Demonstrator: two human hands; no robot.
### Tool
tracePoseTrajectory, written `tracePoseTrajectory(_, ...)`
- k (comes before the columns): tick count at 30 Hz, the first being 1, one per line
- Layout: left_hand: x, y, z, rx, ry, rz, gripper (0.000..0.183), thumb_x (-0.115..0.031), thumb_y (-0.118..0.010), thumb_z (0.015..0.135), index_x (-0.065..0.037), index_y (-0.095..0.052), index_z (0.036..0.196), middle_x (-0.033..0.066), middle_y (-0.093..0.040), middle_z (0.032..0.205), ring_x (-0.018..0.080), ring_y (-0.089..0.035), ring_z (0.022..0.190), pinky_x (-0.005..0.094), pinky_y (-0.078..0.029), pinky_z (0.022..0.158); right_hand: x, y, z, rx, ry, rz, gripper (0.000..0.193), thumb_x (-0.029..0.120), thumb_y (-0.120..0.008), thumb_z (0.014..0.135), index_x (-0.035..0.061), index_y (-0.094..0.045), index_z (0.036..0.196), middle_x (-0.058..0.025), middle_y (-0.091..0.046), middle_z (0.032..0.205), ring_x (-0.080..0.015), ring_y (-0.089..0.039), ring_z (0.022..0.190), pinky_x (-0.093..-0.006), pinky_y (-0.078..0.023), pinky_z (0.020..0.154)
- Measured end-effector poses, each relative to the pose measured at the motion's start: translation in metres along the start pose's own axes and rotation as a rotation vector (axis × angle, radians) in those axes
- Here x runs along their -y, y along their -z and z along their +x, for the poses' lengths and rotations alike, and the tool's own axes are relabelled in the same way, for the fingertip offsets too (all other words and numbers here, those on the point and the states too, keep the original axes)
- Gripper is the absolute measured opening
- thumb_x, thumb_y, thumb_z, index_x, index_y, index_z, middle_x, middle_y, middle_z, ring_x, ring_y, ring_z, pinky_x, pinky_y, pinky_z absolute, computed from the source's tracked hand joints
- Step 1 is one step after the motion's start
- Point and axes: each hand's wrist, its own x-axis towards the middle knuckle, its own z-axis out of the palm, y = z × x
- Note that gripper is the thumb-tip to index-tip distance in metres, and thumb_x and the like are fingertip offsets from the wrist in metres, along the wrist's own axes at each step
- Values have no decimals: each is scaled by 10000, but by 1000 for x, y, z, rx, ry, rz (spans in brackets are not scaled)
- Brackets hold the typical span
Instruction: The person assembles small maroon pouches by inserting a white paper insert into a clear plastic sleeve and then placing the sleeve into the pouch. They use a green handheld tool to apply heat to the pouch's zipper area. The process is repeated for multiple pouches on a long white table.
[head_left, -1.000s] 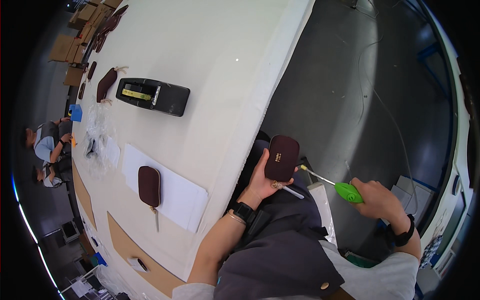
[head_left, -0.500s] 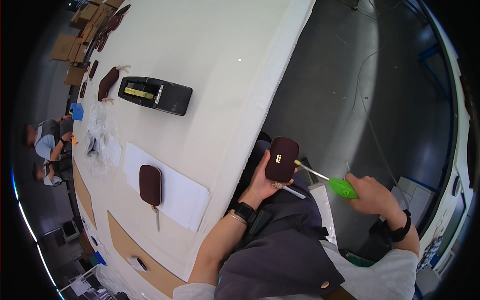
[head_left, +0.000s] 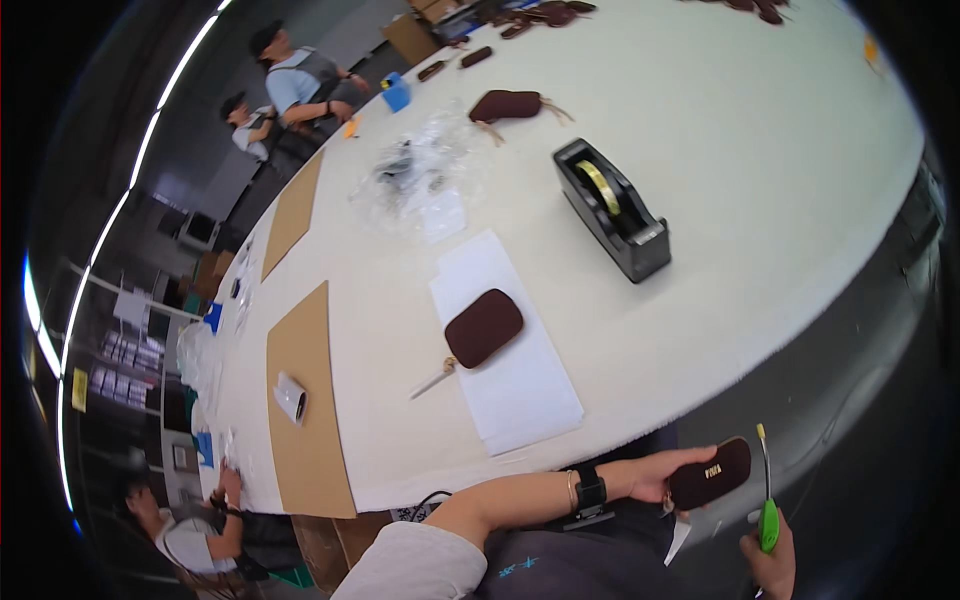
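Observation:
My left hand (head_left: 650, 474) is wrapped round a dark maroon zip pouch (head_left: 715, 478) with small gold lettering on its face. A cord with a white tag (head_left: 677, 538) dangles below that pouch. In my right hand (head_left: 772, 562) is a green long-necked lighter (head_left: 769, 527), its metal neck pointing up just right of the pouch, apart from it. No flame shows. A second maroon pouch (head_left: 484, 330) lies on white paper sheets (head_left: 535, 400) on the table, its tag trailing to the left.
A black tape dispenser (head_left: 640, 245) stands on the white table (head_left: 760, 300). Beyond are crumpled clear plastic bags (head_left: 420, 175), a maroon piece with cords (head_left: 508, 105) and a blue container (head_left: 396, 95). Brown cardboard sheets (head_left: 305, 440) lie along the left. Other people (head_left: 300, 90) work around the table.
The view has swung, bringing the table to the middle and my hands to the lower right. The lighter's neck, earlier pointing at the pouch's side, now points upward beside it.

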Motion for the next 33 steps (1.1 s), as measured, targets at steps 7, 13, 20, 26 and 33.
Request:
tracePoseTrajectory(7, -73, -23, -173, 248, -451, 316, 574, -331, -526, 913, 41, -366, 1320, 235, -581, 1127, 336, -602, 1039, 388, -577, 706, 84, 5, 57, -27, 204, -181, 316, 68, -611, 858, -3, -529, 1154, -39, -510, 850, -167, -500, 762, -313, -427, 672)
tracePoseTrajectory(13, -126, -10, -319, -359, -905, 414, 519, -306, -537, 917, 17, -422, 1306, 174, -596, 1134, 272, -626, 993, 389, -585, 694, 159, -9, 162, -250, 505, -588, 436, 118, -658, 792, -27, -418, 1126, -213, -568, 724, -377, -581, 671, -398, -439, 607)
tracePoseTrajectory(20, -194, 63, -377, -876, -1033, 454, 464, -323, -585, 897, -51, -492, 1262, 94, -632, 1043, 173, -642, 850, 313, -552, 606, 235, -40, 336, -421, 629, -988, 509, 246, -640, 827, -16, -395, 1189, -243, -566, 969, -413, -537, 898, -480, -453, 701)
tracePoseTrajectory(26, -238, 104, -381, -730, -1088, 399, 430, -368, -556, 911, -59, -527, 1210, 121, -667, 996, 232, -683, 798, 275, -520, 504, 212, -54, 388, -575, 785, -1113, 535, 219, -663, 788, 2, -461, 1232, -181, -455, 1244, -365, -393, 1153, -452, -392, 938)
tracePoseTrajectory(33, -280, 138, -379, -1056, -1097, 383, 494, -348, -601, 887, 3, -496, 1218, 129, -654, 940, 220, -660, 663, 264, -501, 478, 206, -47, 369, -548, 912, -1026, 470, 137, -630, 799, -6, -473, 1218, -186, -476, 1220, -383, -411, 1127, -456, -351, 967)
